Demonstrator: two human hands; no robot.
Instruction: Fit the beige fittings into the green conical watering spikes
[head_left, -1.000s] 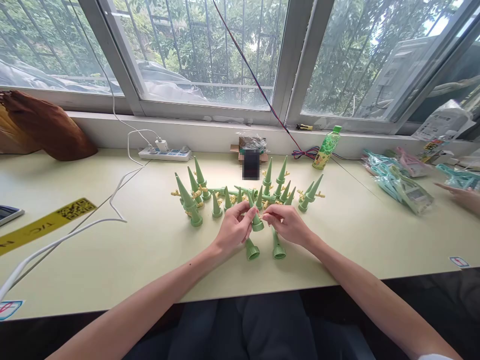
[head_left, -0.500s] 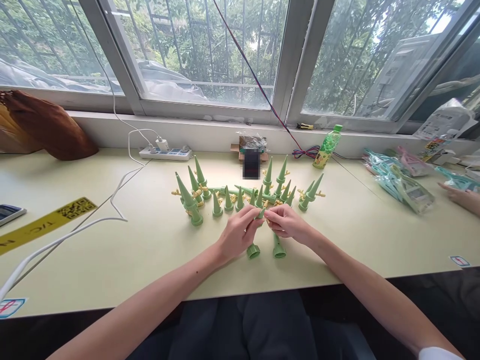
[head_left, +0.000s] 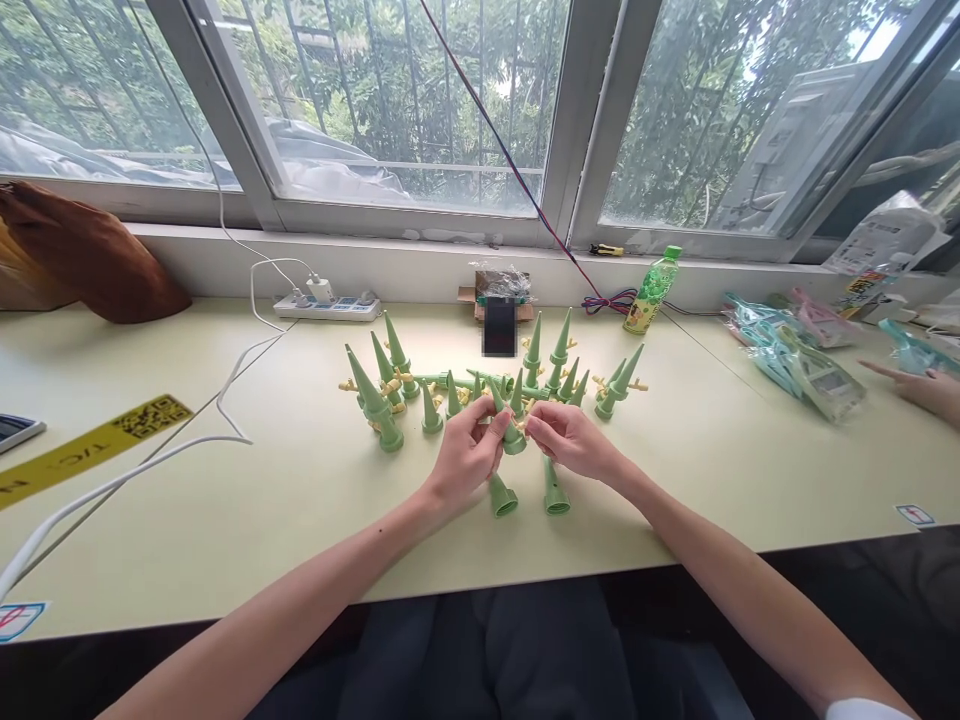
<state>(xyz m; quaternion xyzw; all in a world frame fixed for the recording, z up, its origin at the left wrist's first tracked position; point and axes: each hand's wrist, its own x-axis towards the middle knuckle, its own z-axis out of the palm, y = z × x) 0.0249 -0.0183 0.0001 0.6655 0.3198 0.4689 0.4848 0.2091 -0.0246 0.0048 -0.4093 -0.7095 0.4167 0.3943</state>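
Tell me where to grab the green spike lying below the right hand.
Probably pinch the green spike at its flared collar, from the near right side: that wide end faces the person, its tip runs under the right hand, and another spike lies left.

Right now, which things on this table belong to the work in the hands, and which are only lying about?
In the work: left hand, right hand, green cone held between them, other green cones, yellow fittings.
Lying about: power strip, green bottle, brown bag, yellow strip, plastic packets.
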